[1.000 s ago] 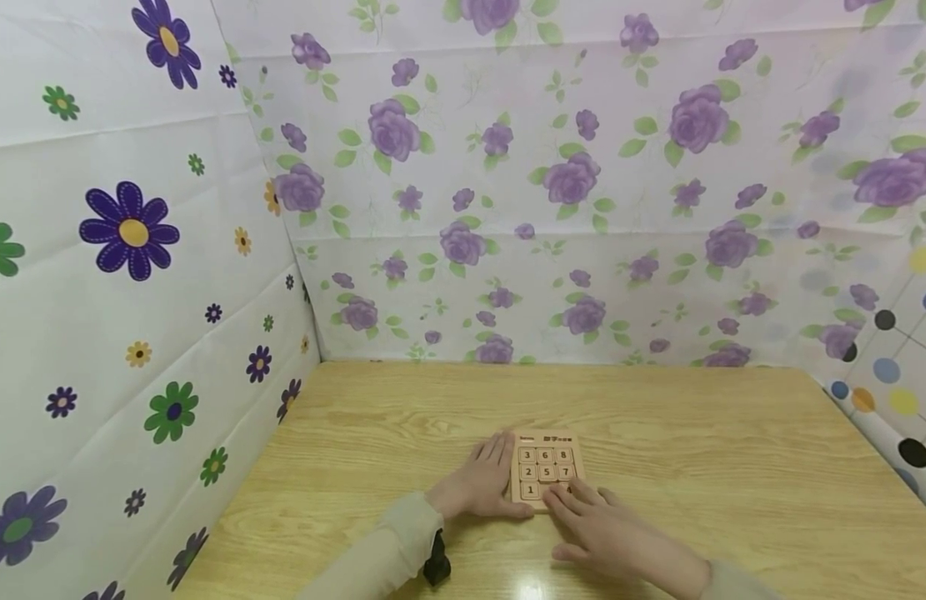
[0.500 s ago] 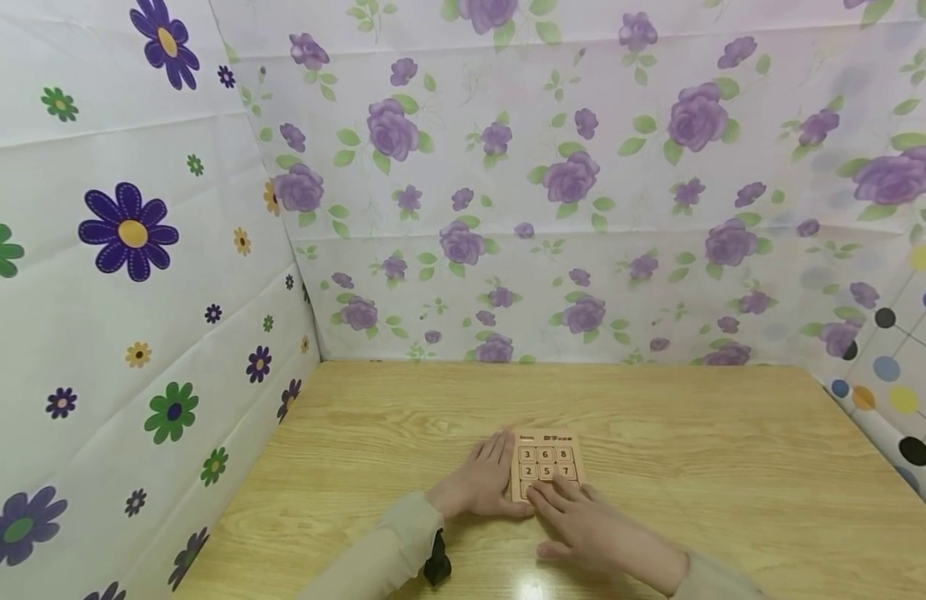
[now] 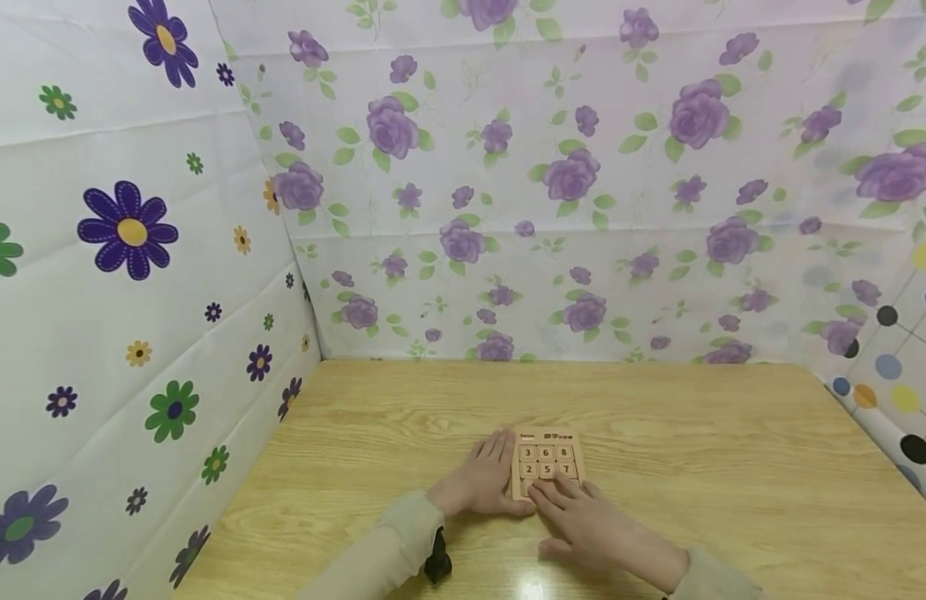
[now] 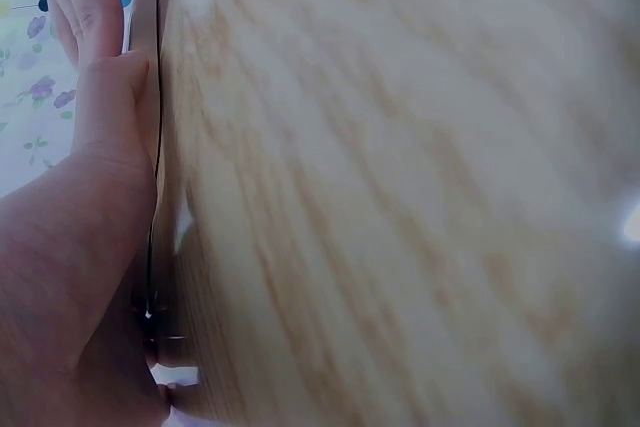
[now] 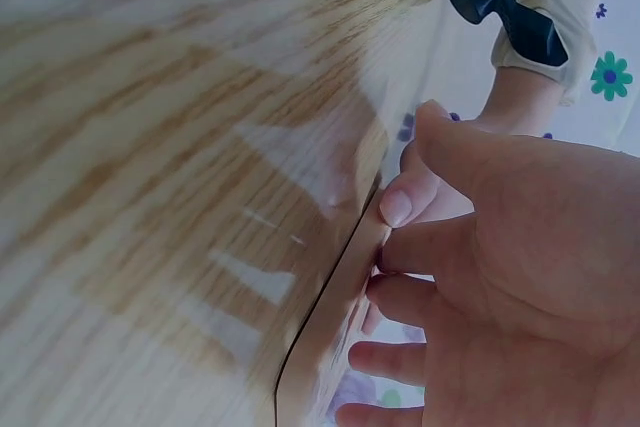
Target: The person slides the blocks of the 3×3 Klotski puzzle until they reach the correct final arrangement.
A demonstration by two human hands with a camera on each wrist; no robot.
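Observation:
A wooden sliding number puzzle (image 3: 547, 461) lies flat on the table in the head view. Its upper rows read 3, 6, 8 and 2, 5, 7; fingers cover most of the bottom row. My left hand (image 3: 481, 483) lies along the puzzle's left side with straight fingers, its thumb at the near edge. In the left wrist view that thumb (image 4: 108, 112) touches the puzzle's side. My right hand (image 3: 588, 523) rests its fingertips on the bottom row from the near right. The right wrist view shows its spread fingers (image 5: 392, 357) over the puzzle's edge (image 5: 325, 332).
The wood-grain table (image 3: 695, 442) extends around the puzzle on all sides. A black device (image 3: 437, 560) hangs at the left sleeve's cuff. Flower-printed cloth (image 3: 463, 200) rises behind the table, with another cloth (image 3: 132, 333) on the left and a dotted one (image 3: 901, 367) on the right.
My right hand has shifted left along the bottom row, from near the 4 tile to over the lower-left area. The 1 tile, visible earlier, is now mostly covered. My left hand stays put.

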